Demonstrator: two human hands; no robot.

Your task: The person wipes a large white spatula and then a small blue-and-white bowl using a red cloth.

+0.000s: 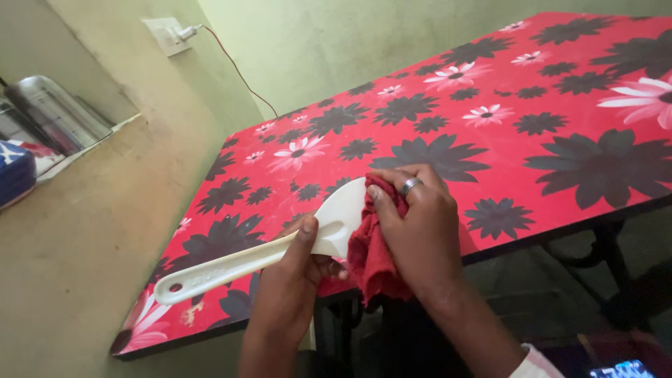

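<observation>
My left hand (pixel 294 276) grips a white plastic serving spoon (pixel 231 264) near where the handle meets the bowl, thumb on top. The handle points left and has a hole at its end. My right hand (pixel 416 227), with a ring on one finger, presses a crumpled red cloth (pixel 371 262) against the spoon's bowl (pixel 343 210). Both hands hover over the near edge of a table covered in a red cloth with black and white flowers (pixel 490 105). Part of the red cloth hangs below my right palm.
A green wall (pixel 91 231) runs along the left, with a white socket, plug and red wire (pixel 171 33) near the top. Steel vessels (pixel 52 112) stand on a ledge at upper left. A dark table leg (pixel 609 252) and a floor lie at lower right.
</observation>
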